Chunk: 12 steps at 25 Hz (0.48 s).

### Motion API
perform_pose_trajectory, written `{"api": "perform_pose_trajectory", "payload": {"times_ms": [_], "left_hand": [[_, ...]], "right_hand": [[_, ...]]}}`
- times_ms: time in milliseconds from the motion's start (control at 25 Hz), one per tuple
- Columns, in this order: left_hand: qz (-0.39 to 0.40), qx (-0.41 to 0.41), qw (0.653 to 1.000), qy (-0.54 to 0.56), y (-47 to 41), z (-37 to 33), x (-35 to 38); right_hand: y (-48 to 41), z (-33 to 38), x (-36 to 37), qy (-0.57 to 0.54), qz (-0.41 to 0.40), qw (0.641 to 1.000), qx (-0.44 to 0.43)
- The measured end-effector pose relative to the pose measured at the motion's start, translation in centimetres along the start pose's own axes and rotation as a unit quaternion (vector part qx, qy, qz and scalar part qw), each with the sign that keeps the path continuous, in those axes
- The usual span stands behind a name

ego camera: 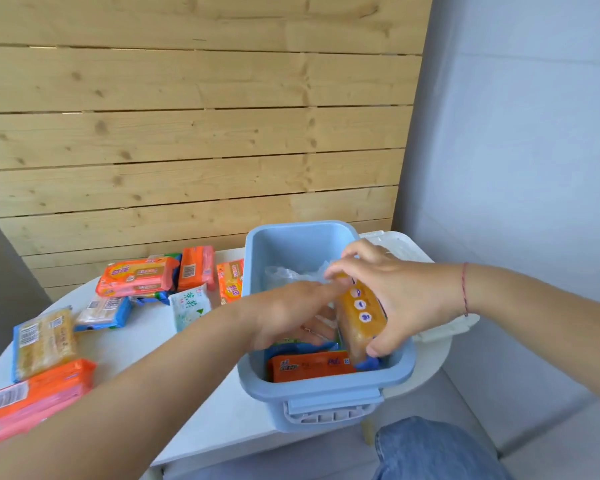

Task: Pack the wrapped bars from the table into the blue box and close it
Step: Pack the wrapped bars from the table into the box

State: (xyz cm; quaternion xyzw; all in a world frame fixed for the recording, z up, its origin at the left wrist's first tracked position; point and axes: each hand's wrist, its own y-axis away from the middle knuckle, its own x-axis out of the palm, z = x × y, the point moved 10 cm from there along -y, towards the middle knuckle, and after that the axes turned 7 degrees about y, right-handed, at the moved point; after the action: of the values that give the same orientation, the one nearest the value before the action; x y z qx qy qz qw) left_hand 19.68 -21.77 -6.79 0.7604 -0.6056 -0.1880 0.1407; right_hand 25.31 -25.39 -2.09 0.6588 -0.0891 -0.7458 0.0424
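Your right hand [392, 299] grips a yellow wrapped bar [359, 317] over the open blue box [326, 386], thumb under its near end and fingers curled over the far end, so the bar sits tilted, partly inside the box. Your left hand [291, 313] reaches into the box beside it with the fingers loosely spread and pointing at the bar; you cannot tell from here whether they touch it or hold anything. At the bottom of the box lies an orange bar [309, 367] against the near wall, with blue wrappers [302, 348] behind it and a crumpled clear plastic bag [291, 273] towards the far end. The box stands at the right side of the white table [146, 344]. The white lid [402, 247] lies just behind and to the right of the box, under your right wrist. To the left, more wrapped bars [132, 275] lie scattered on the table, orange, yellow, blue and white, some overlapping.
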Motion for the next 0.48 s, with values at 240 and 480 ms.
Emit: {"api": "perform_pose_trajectory", "payload": {"times_ms": [240,480], "left_hand": [[0.219,-0.013,0.825,-0.520,0.6,4.1,3.2],[0.215,-0.001,0.814,-0.540,0.2,4.8,2.7]], "right_hand": [[-1.4,0.4,3.1,0.165,0.071,0.984,0.016],[-1.8,0.3,4.4,0.226,0.116,0.967,0.028]]}}
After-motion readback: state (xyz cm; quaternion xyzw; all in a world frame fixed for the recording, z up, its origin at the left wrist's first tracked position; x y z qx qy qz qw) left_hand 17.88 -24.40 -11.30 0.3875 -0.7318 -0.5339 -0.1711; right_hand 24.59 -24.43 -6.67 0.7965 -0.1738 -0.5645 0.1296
